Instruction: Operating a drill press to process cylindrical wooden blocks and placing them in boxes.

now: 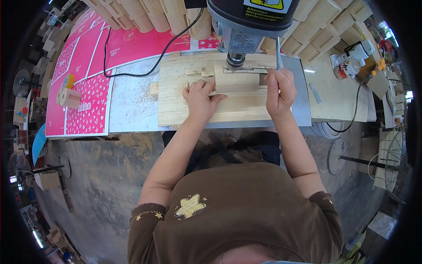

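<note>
A pale half-round wooden block (237,82) lies on a flat wooden board (189,115) under a bench drill press (250,26). The drill's chuck (235,60) stands over the block's far edge; whether the bit touches the wood I cannot tell. My left hand (200,100) holds the block's left end, fingers bent against it and thumb along its near edge. At the block's right end, my right hand (281,91) is closed round the lower end of the drill's metal feed lever (278,53). Small wooden strips (200,74) sit on the board beside the block's left end.
Rows of wooden pieces stand at the back left (154,15) and back right (321,31). A black cable (165,57) loops across pink printed sheets (127,48). At left are tape rolls (68,81) and a small wooden piece (70,98); white bottles (349,66) stand at right.
</note>
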Motion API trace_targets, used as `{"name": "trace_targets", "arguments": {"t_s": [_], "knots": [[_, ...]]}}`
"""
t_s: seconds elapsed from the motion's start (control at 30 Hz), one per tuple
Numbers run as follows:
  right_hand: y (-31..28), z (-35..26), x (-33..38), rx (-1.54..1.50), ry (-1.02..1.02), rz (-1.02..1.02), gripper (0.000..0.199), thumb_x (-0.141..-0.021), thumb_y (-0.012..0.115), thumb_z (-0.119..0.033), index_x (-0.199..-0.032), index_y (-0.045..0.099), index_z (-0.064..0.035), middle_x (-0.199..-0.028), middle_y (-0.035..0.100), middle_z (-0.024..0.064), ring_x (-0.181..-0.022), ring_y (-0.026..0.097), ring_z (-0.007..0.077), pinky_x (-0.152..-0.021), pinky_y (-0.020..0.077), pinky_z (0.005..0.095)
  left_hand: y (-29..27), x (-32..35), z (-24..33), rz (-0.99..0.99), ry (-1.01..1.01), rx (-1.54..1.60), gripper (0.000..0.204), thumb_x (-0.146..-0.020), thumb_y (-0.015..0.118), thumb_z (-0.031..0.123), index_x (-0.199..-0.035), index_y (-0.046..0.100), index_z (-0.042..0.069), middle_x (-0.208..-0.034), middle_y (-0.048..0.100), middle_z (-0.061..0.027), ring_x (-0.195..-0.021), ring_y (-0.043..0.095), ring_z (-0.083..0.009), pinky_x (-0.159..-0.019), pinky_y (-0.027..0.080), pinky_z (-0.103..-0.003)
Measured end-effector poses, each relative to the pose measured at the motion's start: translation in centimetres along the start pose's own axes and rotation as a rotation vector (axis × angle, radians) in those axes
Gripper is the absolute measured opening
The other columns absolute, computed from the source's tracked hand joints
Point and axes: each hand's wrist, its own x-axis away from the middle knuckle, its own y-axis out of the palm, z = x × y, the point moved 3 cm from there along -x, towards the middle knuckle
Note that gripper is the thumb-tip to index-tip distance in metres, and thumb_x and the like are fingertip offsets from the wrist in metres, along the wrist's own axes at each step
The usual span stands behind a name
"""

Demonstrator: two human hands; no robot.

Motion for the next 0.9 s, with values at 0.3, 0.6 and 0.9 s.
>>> {"name": "trace_targets", "arguments": {"t_s": [0.3, 0.6, 0.9], "knots": [[-3.9, -3.2, -12.1, 0.105, 0.009, 0.052, 0.01, -0.079, 0.06, -0.008, -0.085, 0.062, -0.0012, -0.066, 0.055, 0.0095, -0.056, 0.052, 0.0195, -0.052, 0.0406, 0.031, -0.1, -0.1, 0.1, -0.018, -0.02, 0.001, 0.053, -0.062, 0.076, 0.034, -0.111, 0.062, 0.017, -0.082, 0.052, -0.0014, -0.086, 0.047, -0.0208, -0.082, 0.025, -0.04], [-1.8, 2.7, -14.8, -0.194, 0.239, -0.147, 0.025, -0.089, 0.052, -0.015, -0.109, 0.057, -0.0012, -0.079, 0.059, 0.0026, -0.076, 0.053, 0.0108, -0.068, 0.0417, 0.025, 0.3, -1.0, -0.5, 0.057, 0.001, 0.241, 0.051, -0.051, 0.081, 0.028, -0.097, 0.066, 0.012, -0.093, 0.053, -0.0018, -0.095, 0.047, -0.0203, -0.088, 0.023, -0.04], [-4.5, 4.0, 0.2, -0.03, 0.45, -0.757, 0.026, -0.075, 0.066, -0.007, -0.099, 0.059, 0.0014, -0.088, 0.06, 0.0116, -0.081, 0.056, 0.0217, -0.073, 0.0432, 0.0293, -5.0, -0.2, -2.5, 0.06, 0.117, 0.367, 0.038, -0.059, 0.075, 0.001, -0.095, 0.062, 0.004, -0.112, 0.045, -0.0069, -0.104, 0.05, -0.0176, -0.082, 0.047, -0.03]]}}
